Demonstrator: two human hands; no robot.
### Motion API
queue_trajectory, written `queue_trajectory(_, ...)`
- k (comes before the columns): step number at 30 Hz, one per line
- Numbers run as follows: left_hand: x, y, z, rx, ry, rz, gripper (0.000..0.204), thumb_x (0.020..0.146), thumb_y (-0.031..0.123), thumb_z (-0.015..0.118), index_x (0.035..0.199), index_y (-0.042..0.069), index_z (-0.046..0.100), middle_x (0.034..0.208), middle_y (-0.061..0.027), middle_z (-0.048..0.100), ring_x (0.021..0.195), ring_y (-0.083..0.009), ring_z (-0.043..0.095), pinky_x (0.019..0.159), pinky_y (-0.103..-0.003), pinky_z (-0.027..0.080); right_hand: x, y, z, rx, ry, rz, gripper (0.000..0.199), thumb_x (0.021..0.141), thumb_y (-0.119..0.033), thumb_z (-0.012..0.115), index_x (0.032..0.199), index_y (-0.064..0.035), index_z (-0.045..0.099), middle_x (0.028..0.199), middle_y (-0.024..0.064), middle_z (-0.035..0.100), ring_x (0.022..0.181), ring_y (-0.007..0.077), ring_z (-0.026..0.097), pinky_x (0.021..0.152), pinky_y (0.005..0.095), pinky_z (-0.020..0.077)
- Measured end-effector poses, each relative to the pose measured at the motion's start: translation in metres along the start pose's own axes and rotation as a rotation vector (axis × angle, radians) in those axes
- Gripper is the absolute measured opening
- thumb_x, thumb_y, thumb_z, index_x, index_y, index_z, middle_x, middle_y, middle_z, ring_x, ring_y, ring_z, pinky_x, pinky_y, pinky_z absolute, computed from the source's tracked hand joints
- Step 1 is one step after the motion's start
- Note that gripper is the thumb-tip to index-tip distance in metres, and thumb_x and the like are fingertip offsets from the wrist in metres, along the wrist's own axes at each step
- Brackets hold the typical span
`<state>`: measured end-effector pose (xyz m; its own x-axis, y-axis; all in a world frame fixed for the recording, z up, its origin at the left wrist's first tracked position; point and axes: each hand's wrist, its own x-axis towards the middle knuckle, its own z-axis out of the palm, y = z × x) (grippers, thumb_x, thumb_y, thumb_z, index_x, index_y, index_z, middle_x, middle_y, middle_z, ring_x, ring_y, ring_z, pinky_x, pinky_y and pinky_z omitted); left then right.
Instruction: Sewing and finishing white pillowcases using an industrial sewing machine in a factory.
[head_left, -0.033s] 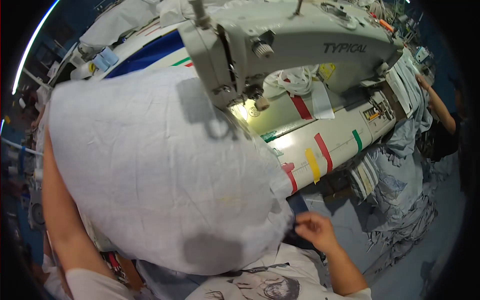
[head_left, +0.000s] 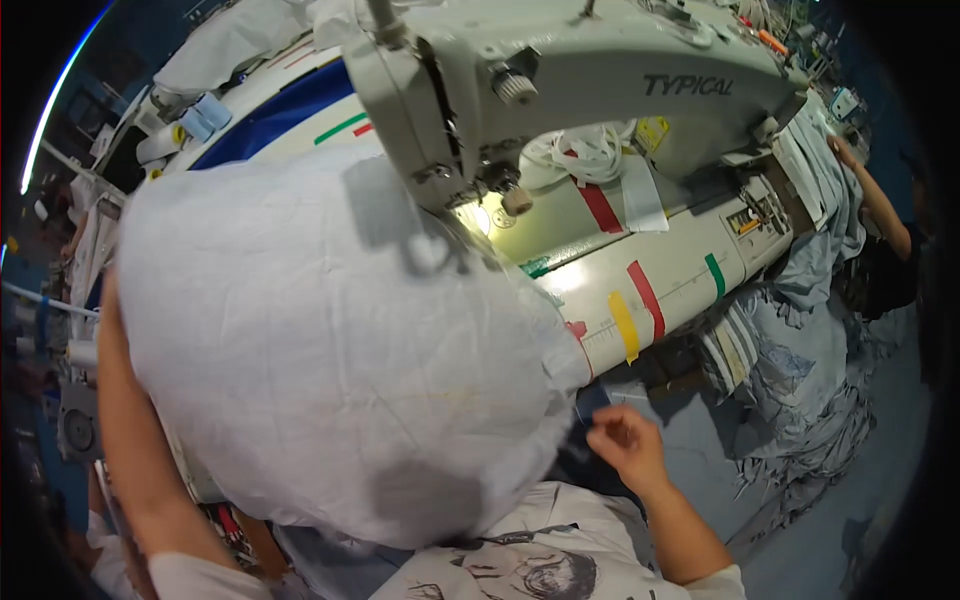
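Note:
A large pale grey-white cloth (head_left: 330,330) spreads over the left side of the sewing machine's bed and hangs toward my lap. My left forearm runs up along its left edge, and the hand at its end is hidden behind the cloth. Right of the cloth's lower edge is my right hand (head_left: 630,448), its fingers curled and closed in a pinch. Whatever lies between those fingertips is too small to make out. The white sewing machine (head_left: 600,90) stands over the cloth's right edge, its lamp lit beside the needle area, where the cloth passes under.
Coloured tape strips, including a yellow one (head_left: 624,327), mark the machine bed. Coiled white tape (head_left: 585,155) lies under the arm. Grey garments (head_left: 800,400) are heaped at the right, near another person's arm (head_left: 880,205). Blue thread spools (head_left: 205,118) stand at the far left.
The cloth's left edge and my left forearm have shifted to the right. My right hand has risen slightly and stands a little farther from the cloth's edge.

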<state>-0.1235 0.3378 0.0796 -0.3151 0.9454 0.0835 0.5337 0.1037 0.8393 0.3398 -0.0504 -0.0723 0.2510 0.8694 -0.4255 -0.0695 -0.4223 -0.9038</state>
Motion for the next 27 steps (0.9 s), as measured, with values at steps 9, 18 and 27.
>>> queue_trajectory(9, -0.160, -0.175, -0.039, 0.818, 0.224, 0.277, 0.031, 0.092, 0.025, 0.052, 0.102, -0.003, 0.060, 0.088, -0.0279, 0.062, 0.083, -0.0456, 0.059, 0.071, -0.047, 0.045, 0.041, 0.018, 0.028, -0.283, 0.000, -0.366, 0.032, 0.075, -0.003, 0.069, 0.106, 0.0019, 0.061, 0.087, 0.0074, 0.067, 0.085, 0.0145, 0.061, 0.078, 0.0294, 0.0474)
queue_trajectory(18, -0.051, -0.200, -0.015, 1.003, 0.316, 0.105, 0.032, 0.093, 0.037, 0.048, 0.098, 0.005, 0.052, 0.089, -0.0237, 0.062, 0.086, -0.0473, 0.057, 0.070, -0.048, 0.044, -0.005, 0.015, 0.028, -0.019, -0.690, -0.020, 0.019, 0.077, -0.019, 0.076, 0.082, -0.0016, 0.069, 0.068, 0.0081, 0.066, 0.069, 0.0089, 0.061, 0.063, 0.0265, 0.0472)
queue_trajectory(27, -0.078, -0.187, -0.039, 0.995, 0.233, 0.116, 0.039, 0.094, 0.043, 0.046, 0.098, 0.004, 0.053, 0.092, -0.0217, 0.064, 0.086, -0.0421, 0.059, 0.070, -0.047, 0.044, 0.072, 0.046, 0.039, -0.296, -0.121, -0.603, 0.017, 0.070, -0.006, 0.071, 0.086, -0.0027, 0.068, 0.086, 0.0075, 0.063, 0.080, 0.0228, 0.057, 0.066, 0.0321, 0.0418)
